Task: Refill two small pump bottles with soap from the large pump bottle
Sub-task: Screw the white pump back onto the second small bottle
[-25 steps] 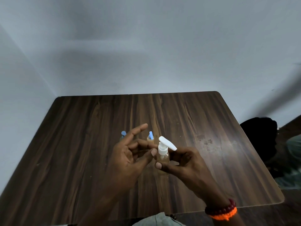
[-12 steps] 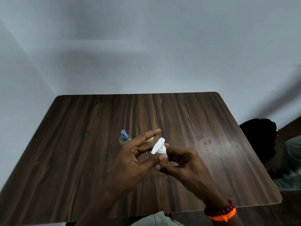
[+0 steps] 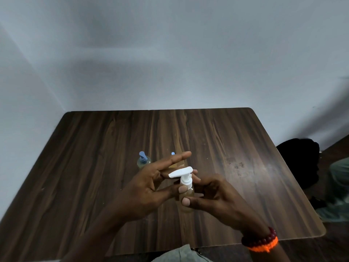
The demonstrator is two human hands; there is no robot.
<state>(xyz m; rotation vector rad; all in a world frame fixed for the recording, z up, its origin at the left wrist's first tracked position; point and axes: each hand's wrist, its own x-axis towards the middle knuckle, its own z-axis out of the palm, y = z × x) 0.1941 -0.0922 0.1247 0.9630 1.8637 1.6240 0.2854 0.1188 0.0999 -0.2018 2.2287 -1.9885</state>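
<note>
3 bottles (image 3: 186,193), 2 hands (image 3: 149,188).

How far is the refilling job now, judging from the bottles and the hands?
Done: I cannot tell; fill levels are unclear. The blue-pump bottle stands capped on the table, with a second blue pump behind the left hand.
In hand: the right hand grips the white-pump bottle; left fingers pinch its collar, apparently twisting.
Left: no pumping between bottles is visible yet.
</note>
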